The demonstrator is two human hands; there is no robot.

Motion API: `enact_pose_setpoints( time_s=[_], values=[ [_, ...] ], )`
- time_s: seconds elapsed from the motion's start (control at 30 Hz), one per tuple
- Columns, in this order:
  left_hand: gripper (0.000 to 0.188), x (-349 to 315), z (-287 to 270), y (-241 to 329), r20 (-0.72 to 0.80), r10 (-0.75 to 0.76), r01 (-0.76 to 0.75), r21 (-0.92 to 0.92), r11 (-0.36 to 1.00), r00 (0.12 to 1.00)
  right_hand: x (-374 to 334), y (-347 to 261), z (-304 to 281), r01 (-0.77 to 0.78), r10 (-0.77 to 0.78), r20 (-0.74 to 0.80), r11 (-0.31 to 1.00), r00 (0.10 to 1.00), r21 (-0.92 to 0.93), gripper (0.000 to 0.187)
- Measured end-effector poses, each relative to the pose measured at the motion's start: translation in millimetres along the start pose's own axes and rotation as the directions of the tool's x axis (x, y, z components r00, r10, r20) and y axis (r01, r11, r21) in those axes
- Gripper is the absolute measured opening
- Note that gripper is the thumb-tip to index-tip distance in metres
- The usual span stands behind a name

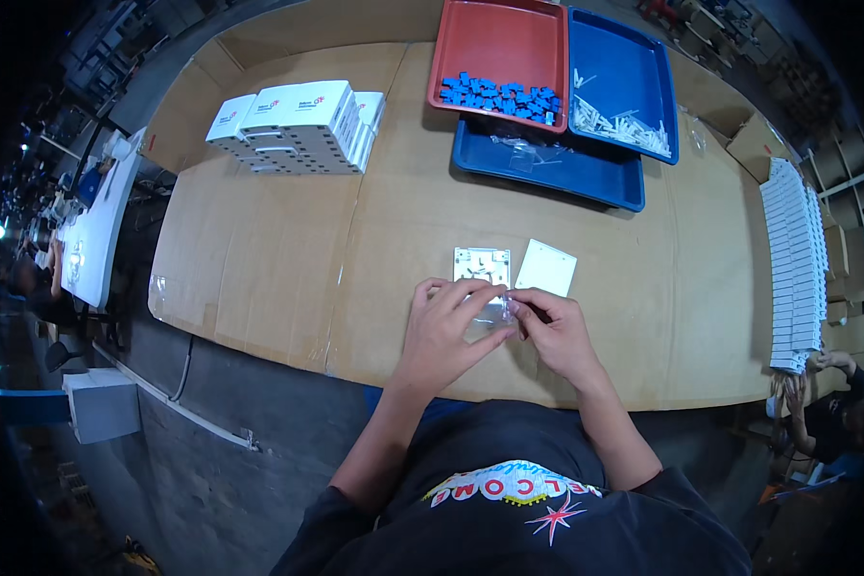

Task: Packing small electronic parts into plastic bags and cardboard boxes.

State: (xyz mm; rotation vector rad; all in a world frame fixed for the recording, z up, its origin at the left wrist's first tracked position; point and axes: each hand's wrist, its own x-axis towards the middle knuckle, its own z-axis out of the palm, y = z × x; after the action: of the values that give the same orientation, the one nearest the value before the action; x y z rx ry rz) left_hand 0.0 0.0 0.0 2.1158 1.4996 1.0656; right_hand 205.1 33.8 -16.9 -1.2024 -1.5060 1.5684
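Note:
Close to the table's near edge, both my hands grip a small clear plastic piece (490,313); its exact kind I cannot make out. My left hand (440,331) curves over its left side, thumb below and fingers above. At the piece's right end, my right hand (559,336) pinches with thumb and forefinger. Just beyond my fingers lies a white square plastic housing (466,260), with small parts inside and its near portion hidden. A plain white square cover (547,266) lies flat to its right, slightly turned.
White boxed units (302,120) are stacked at the far left. A red tray (499,43) of blue pieces and a blue tray (619,67) of white sticks overlap a lower blue tray (547,185). White plates (790,269) stand piled at right, another person's hands (789,389) beside them.

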Motion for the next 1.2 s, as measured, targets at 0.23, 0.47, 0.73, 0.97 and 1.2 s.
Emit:
enact_pose_setpoints(
  time_s=[0.23,0.47,0.73,0.97,1.2],
  values=[
    [0.038,-1.5,4.1,-8.2,-0.037,-0.075,0.069,-0.143,0.987,0.997,3.0,-19.3,3.6,0.089,-0.097,-0.043,0.985,0.994,-0.147,0.021],
    [0.026,-8.7,14.1,5.5,0.228,-0.251,0.338,-0.573,0.746,0.941,-1.6,-29.2,-23.9,0.379,-0.320,0.266,0.901,0.909,-0.209,0.017],
    [0.032,-21.3,46.3,-7.1,0.581,-0.235,0.624,-0.754,0.207,0.779,7.5,-39.5,-39.1,0.003,0.063,0.562,0.993,0.825,-0.116,0.029],
    [0.037,-22.0,53.9,-23.5,0.690,-0.216,0.691,-0.718,-0.083,0.691,79.7,-64.1,-116.0,0.195,-0.172,0.096,0.920,0.980,-0.341,0.018],
    [0.048,-29.3,56.6,-18.8,0.763,-0.141,0.712,-0.642,-0.285,0.631,219.8,-52.9,-206.1,0.235,-0.552,-0.131,0.542,0.823,-0.807,0.016]
  ],
)
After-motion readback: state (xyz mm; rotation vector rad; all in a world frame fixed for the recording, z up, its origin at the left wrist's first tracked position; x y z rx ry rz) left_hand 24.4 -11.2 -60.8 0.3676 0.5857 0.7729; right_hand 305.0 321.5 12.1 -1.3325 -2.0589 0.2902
